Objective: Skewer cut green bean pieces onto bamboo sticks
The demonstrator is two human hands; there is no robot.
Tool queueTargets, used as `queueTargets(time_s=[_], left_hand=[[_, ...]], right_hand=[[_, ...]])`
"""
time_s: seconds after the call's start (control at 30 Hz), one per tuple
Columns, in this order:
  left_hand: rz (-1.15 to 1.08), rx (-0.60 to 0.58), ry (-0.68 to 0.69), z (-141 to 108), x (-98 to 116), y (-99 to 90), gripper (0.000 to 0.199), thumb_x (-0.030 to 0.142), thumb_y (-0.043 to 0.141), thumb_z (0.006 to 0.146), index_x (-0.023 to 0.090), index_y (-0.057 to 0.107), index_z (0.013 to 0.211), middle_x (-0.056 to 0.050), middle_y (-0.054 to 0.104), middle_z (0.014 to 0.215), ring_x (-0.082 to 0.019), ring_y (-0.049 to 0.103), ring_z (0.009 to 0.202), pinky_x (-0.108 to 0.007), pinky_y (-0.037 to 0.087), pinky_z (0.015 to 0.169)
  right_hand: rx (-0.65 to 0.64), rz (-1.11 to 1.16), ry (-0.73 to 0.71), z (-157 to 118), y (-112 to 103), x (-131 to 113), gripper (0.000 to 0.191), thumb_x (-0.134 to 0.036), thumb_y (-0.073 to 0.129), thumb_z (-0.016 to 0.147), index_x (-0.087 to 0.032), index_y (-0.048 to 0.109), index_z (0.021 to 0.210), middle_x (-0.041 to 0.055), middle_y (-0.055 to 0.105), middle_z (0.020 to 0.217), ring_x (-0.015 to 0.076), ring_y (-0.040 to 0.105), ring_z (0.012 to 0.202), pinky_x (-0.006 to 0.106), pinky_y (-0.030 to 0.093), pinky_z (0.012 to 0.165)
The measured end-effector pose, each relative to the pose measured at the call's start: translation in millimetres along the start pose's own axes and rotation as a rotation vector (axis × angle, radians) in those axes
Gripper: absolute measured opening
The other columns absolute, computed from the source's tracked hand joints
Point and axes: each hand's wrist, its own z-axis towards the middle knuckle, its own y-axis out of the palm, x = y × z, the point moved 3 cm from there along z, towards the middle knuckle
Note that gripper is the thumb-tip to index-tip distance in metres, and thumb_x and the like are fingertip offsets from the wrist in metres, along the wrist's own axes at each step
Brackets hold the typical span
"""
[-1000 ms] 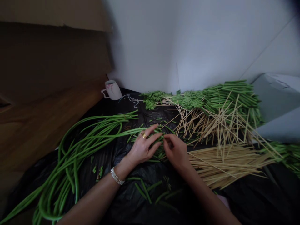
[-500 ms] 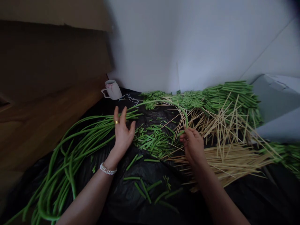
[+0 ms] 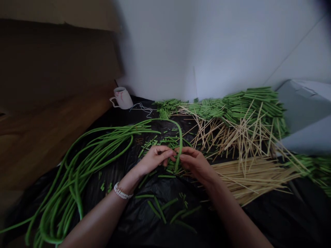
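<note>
One long green bean (image 3: 180,134) arches from the bunch on the left down to where my two hands meet in the middle. My right hand (image 3: 198,163) is closed, its thumb and fingertips pinching the bean near its end. Close beside it, almost fingertip to fingertip, my left hand (image 3: 156,158) is also pinched closed; whatever lies between its fingertips is hidden. Under and behind the hands is a pile of short cut bean pieces (image 3: 170,141). To the left lies the bunch of long beans (image 3: 77,165), in loose loops.
Thin wooden sticks (image 3: 248,175) lie in a heap on the right. Behind them are stacked rows of short bean lengths (image 3: 250,100) against the pale wall. A mug (image 3: 123,99) stands at the back left. Black plastic sheeting (image 3: 144,220) covers the surface, with scattered bean pieces.
My left hand went from spread fingers over the bunch to a pinch at the centre. My right hand moved left with the long bean's end, and the two hands came together.
</note>
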Motion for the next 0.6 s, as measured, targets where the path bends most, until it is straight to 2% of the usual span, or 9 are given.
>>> queueTargets(time_s=[0.1, 0.2, 0.33, 0.43, 0.6], left_hand=[[-0.062, -0.037, -0.051, -0.6, -3.1, 2.4, 0.029, 0.043, 0.066, 0.077, 0.014, 0.07, 0.081, 0.003, 0.054, 0.049, -0.006, 0.042, 0.043, -0.019, 0.028, 0.043], [-0.124, -0.095, -0.102, -1.7, -6.8, 5.7, 0.027, 0.04, 0.07, 0.073, 0.013, 0.069, 0.077, 0.002, 0.059, 0.058, -0.005, 0.042, 0.045, -0.018, 0.029, 0.043], [-0.119, -0.228, -0.158, -5.7, -4.7, 7.7, 0.024, 0.037, 0.07, 0.073, 0.014, 0.072, 0.081, -0.001, 0.065, 0.067, -0.005, 0.043, 0.047, -0.018, 0.032, 0.044], [-0.079, -0.305, -0.181, -8.5, -2.4, 7.4, 0.021, 0.034, 0.072, 0.072, 0.015, 0.072, 0.081, 0.0, 0.066, 0.067, -0.006, 0.045, 0.049, -0.018, 0.035, 0.046], [-0.081, -0.332, -0.224, -10.2, -4.0, 6.5, 0.023, 0.036, 0.072, 0.071, 0.015, 0.071, 0.08, 0.001, 0.062, 0.062, -0.006, 0.046, 0.049, -0.018, 0.036, 0.047]], right_hand=[[0.015, -0.141, -0.076, 0.8, 3.2, 1.4, 0.025, -0.03, 0.079, 0.062, -0.02, 0.071, 0.083, -0.0035, 0.063, 0.069, 0.0071, 0.046, 0.054, 0.019, 0.034, 0.048], [-0.008, -0.196, -0.102, 0.4, 6.1, 0.5, 0.025, -0.031, 0.079, 0.061, -0.02, 0.07, 0.082, -0.0034, 0.061, 0.066, 0.0101, 0.05, 0.058, 0.021, 0.037, 0.051], [-0.039, -0.005, -0.023, -2.7, 8.0, -2.3, 0.028, -0.035, 0.075, 0.066, -0.018, 0.068, 0.087, -0.0032, 0.057, 0.063, 0.0097, 0.048, 0.056, 0.021, 0.037, 0.051], [-0.041, 0.119, -0.031, -3.6, 7.9, -4.8, 0.026, -0.04, 0.072, 0.071, -0.018, 0.065, 0.084, -0.0039, 0.054, 0.061, 0.0076, 0.043, 0.051, 0.019, 0.034, 0.046], [0.029, 0.097, -0.094, -1.5, 3.3, -6.8, 0.028, -0.035, 0.076, 0.068, -0.021, 0.057, 0.083, -0.0037, 0.061, 0.074, 0.0067, 0.046, 0.051, 0.018, 0.037, 0.046]])
